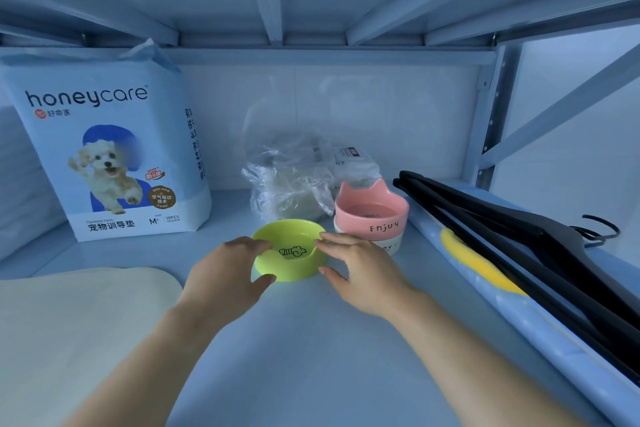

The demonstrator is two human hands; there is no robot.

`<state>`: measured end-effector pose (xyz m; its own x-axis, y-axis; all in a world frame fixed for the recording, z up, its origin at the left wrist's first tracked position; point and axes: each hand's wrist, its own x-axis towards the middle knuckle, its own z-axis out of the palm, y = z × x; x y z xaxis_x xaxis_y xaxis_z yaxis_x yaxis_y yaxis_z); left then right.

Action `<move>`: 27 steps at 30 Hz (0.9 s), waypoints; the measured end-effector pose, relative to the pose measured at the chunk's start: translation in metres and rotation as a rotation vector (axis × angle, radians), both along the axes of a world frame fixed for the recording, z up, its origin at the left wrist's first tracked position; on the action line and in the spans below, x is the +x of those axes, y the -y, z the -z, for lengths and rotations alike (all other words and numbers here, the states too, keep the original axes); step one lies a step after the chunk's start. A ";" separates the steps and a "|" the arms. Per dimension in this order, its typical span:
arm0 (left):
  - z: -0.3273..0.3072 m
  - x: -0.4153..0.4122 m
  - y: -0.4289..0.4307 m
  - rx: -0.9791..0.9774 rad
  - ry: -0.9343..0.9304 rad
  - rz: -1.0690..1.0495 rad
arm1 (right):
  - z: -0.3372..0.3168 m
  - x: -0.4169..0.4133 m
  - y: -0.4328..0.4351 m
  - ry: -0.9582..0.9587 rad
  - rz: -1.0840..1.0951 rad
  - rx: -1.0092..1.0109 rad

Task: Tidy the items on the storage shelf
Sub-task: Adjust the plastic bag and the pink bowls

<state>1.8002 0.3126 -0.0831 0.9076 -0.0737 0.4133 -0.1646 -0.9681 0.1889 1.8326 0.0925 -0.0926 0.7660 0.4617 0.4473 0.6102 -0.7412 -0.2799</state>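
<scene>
A lime-green pet bowl with a small drawing inside sits in the middle of the shelf board. My left hand cups its left rim, thumb at the near edge. My right hand touches its right rim with fingers spread. Just right of it a pink cat-eared bowl marked "Enjoy" is stacked on a white bowl. Behind them lies a crumpled clear plastic bag with pale contents.
A tall honeycare pet-pad pack stands at the back left. A cream cushion lies at the front left. Black hangers rest on a blue and yellow roll along the right side. The shelf's upright post stands at the back right.
</scene>
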 end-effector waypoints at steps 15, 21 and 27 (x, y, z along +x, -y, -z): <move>0.006 -0.003 0.014 0.047 -0.121 0.123 | -0.006 -0.003 0.002 0.018 0.122 -0.019; 0.009 -0.002 0.021 0.110 -0.097 0.081 | -0.010 -0.008 0.000 0.045 0.114 -0.023; 0.015 -0.001 0.025 0.123 -0.125 0.064 | -0.008 -0.005 0.004 0.017 0.121 -0.051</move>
<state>1.7993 0.2874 -0.0985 0.9433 -0.1760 0.2815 -0.2092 -0.9735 0.0923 1.8281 0.0885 -0.0846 0.8098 0.3889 0.4394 0.5201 -0.8224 -0.2305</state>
